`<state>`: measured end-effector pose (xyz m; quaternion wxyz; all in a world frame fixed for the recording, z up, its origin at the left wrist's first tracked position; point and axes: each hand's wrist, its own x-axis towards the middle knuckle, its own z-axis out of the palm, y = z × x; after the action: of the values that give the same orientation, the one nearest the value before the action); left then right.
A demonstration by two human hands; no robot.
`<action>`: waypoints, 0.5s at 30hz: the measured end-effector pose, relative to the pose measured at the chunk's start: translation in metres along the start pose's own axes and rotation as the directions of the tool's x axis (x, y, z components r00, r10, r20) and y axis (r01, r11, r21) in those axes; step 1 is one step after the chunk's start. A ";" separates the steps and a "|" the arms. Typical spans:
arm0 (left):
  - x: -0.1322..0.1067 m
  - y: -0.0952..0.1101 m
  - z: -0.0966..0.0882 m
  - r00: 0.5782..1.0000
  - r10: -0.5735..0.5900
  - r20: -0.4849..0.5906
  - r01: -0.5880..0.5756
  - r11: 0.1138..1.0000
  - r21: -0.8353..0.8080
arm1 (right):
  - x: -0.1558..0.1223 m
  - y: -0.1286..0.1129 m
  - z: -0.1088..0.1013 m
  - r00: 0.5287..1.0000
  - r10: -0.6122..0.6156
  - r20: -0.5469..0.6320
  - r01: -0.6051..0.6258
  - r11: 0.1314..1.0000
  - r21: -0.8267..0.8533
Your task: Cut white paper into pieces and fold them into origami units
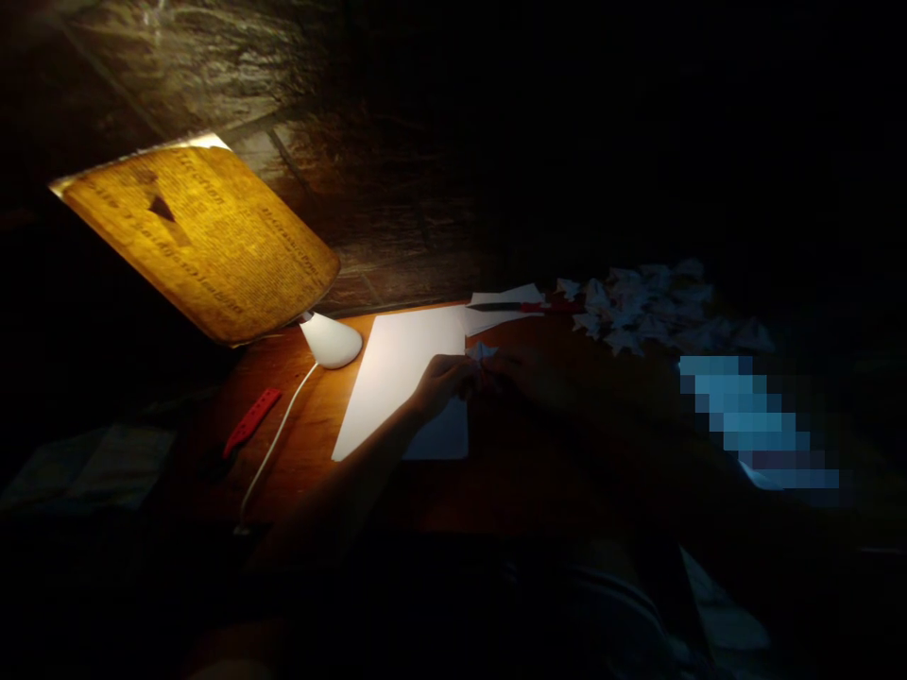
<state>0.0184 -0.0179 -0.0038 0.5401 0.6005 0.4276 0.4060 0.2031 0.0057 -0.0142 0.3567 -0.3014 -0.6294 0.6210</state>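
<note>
Between both hands is a small piece of folded paper (483,351), pale and pointed at the top. My left hand (448,378) has its fingers closed on its left side, over the right edge of a stack of white paper sheets (403,378). My right hand (521,373) lies in deep shadow and pinches the paper from the right; its fingers show only dimly. Behind the hands, a knife with a dark blade and red handle (531,307) rests across smaller white paper pieces (503,323).
A lit lamp with a printed yellow shade (198,241) and white base (332,342) stands at the left, its white cord (276,449) running forward. Near it lies a red-handled tool (251,420). Many folded paper shapes (652,307) are heaped at back right, beside a pixelated bluish screen-like area (751,416).
</note>
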 end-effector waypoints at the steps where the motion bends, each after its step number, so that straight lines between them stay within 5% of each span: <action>1: 0.000 0.000 0.000 1.000 0.003 0.003 -0.003 1.000 -0.008 | 0.000 0.000 0.000 1.000 -0.006 0.010 0.006 1.000 0.001; 8: -0.002 0.001 -0.001 1.000 -0.002 0.011 0.003 0.999 -0.051 | -0.001 -0.002 0.000 0.999 -0.034 0.011 0.034 0.998 0.052; 15: 0.004 -0.014 -0.005 0.986 -0.166 0.005 0.165 0.981 -0.101 | -0.005 -0.002 -0.001 0.996 0.072 -0.048 -0.065 0.990 0.122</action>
<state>0.0139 -0.0121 -0.0172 0.6010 0.5343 0.4558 0.3816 0.2070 0.0020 -0.0121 0.3691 -0.3168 -0.5705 0.6618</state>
